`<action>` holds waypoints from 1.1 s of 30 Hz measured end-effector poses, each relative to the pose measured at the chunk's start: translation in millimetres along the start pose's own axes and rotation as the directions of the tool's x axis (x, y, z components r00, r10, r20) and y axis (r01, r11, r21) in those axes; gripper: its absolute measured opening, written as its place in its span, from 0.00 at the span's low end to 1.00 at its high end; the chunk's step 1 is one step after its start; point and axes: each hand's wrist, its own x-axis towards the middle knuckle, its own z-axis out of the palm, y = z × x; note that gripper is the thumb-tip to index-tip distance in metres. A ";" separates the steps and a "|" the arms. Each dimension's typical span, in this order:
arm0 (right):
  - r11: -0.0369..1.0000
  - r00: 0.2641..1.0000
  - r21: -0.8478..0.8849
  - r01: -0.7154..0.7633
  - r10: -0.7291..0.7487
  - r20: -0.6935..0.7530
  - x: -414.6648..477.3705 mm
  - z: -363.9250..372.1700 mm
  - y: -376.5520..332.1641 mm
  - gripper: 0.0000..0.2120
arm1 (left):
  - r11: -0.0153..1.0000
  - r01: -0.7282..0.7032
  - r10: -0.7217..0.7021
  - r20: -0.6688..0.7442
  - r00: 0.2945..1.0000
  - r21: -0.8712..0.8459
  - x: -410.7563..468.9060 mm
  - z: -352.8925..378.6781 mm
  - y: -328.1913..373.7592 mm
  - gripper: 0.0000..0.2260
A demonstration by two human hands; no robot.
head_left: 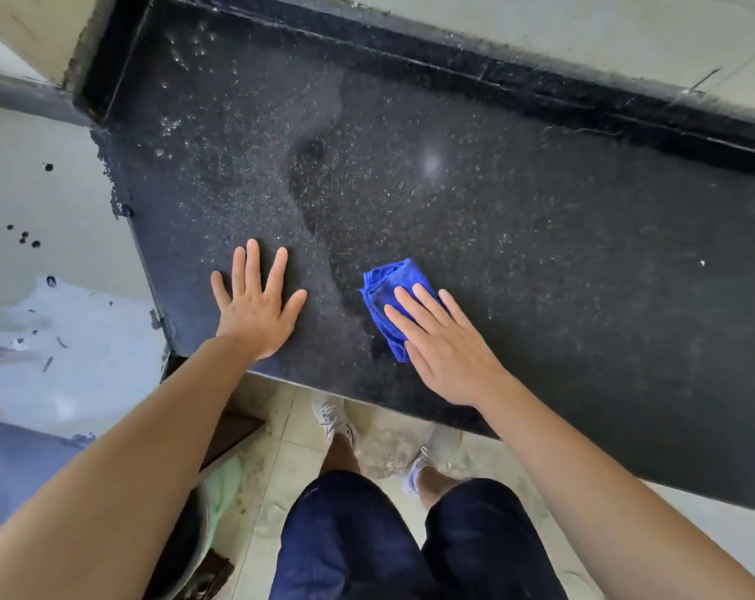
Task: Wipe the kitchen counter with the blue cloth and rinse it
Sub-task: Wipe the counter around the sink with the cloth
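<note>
Two flat, straight-fingered hands: right hand (445,352) presses blue cloth (383,282), left hand (254,316) braces beside it; counter (540,210) seems wet, so a slip threatens.

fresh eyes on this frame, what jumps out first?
The bright blue folded microfibre cloth stands out near the front edge of the black speckled stone counter, pressed flat under the right hand. The left hand lies spread on the counter beside it.
</note>
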 end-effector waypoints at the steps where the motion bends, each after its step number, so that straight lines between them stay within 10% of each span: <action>1: 0.998 0.998 0.006 -0.059 0.059 0.000 -4.8 -2.1 21.1 0.27 | 0.999 0.017 -0.018 -0.032 0.999 -0.029 -8.4 0.8 4.3 0.31; 6: 0.888 0.893 0.124 -0.442 0.449 -0.038 -50.9 -0.6 116.2 0.28 | 0.994 0.022 -0.043 -0.192 0.980 -0.110 -80.7 23.9 35.4 0.28; 12: 0.779 0.791 0.263 -0.569 0.606 -0.082 -38.6 10.1 78.7 0.28 | 0.993 0.118 -0.117 0.027 0.993 -0.029 -117.6 48.4 44.3 0.31; 23: 0.968 0.979 0.189 -0.167 0.185 -0.086 -69.7 32.8 -15.2 0.27 | 0.999 -0.004 0.003 0.035 0.999 0.040 -115.6 33.2 30.0 0.30; 33: 0.525 0.572 0.419 -0.741 0.820 -0.018 -70.1 39.5 -32.9 0.30 | 0.978 -0.163 0.162 0.023 0.987 0.127 -105.0 17.8 -68.2 0.28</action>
